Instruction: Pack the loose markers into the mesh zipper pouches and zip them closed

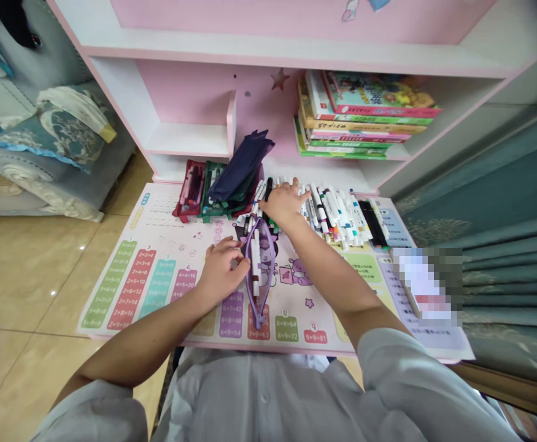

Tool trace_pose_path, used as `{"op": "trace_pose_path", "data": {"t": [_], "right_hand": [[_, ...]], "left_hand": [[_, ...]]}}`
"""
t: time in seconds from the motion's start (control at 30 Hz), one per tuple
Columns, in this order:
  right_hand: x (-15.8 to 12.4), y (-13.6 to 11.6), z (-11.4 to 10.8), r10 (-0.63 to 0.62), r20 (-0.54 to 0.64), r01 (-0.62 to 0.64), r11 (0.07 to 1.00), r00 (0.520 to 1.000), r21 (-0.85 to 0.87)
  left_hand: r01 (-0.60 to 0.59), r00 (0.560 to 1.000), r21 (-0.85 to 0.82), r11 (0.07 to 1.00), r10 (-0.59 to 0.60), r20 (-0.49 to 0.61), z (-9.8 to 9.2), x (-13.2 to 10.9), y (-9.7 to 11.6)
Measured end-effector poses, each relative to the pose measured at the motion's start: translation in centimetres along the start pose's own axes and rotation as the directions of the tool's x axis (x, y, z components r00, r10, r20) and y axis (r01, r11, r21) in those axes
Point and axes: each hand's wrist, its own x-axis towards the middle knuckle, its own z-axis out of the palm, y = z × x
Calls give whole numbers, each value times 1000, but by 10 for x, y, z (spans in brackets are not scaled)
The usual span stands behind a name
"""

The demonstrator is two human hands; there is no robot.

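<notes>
My left hand (pixel 222 270) grips the left rim of an open purple zip pencil case (pixel 267 264), which lies on a printed multiplication-table desk mat (pixel 158 288). A white marker (pixel 255 264) lies inside the case, partly hidden by my fingers. My right hand (pixel 284 202) rests farther back with its fingers spread over the near end of a long row of capped markers (pixel 337 215). I see no marker clearly held in it. Part of the row is hidden beneath that hand.
Red and green pencil cases (pixel 204 190) and a dark blue fabric pouch (pixel 240 169) stand at the mat's back edge. Above is a pink-and-white shelf (pixel 189 138) with stacked books (pixel 364 116). A teal curtain hangs right; a sofa and tiled floor lie left.
</notes>
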Motion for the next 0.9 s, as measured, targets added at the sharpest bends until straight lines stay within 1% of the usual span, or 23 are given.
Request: {"op": "trace_pose_path", "data": {"t": [0.17, 0.27, 0.37, 0.47, 0.57, 0.67, 0.77, 0.83, 0.9], "right_hand": [[4, 0, -3, 2, 6, -2, 1000, 1000, 17], [-4, 6, -14, -3, -22, 5, 995, 1000, 104], [-29, 16, -31, -32, -90, 49, 978, 995, 203], [-67, 27, -47, -90, -106, 112, 967, 990, 227], [-106, 32, -57, -199, -46, 205, 956, 979, 209], [-134, 31, -58, -335, 76, 321, 935, 939, 153], [-145, 24, -53, -384, 184, 369, 923, 905, 112], [-147, 19, -49, -381, 203, 371, 925, 902, 85], [-145, 15, -43, -380, 189, 374, 925, 906, 64]], "left_hand": [[-2, 1000, 11, 1000, 2, 1, -1, 0, 0], [2, 1000, 9, 1000, -2, 3, -1, 0, 0], [1, 1000, 7, 1000, -1, 9, -1, 0, 0], [-7, 1000, 5, 1000, 7, 4, -1, 0, -1], [-31, 1000, -7, 999, 31, -5, 0, 0, -2], [-45, 999, -16, 999, 44, -29, 2, 0, -4], [-47, 998, -19, 999, 46, -46, 4, 1, -4], [-50, 998, -18, 999, 49, -46, 4, 1, -4], [-53, 998, -12, 999, 52, -38, 4, 1, -3]]}}
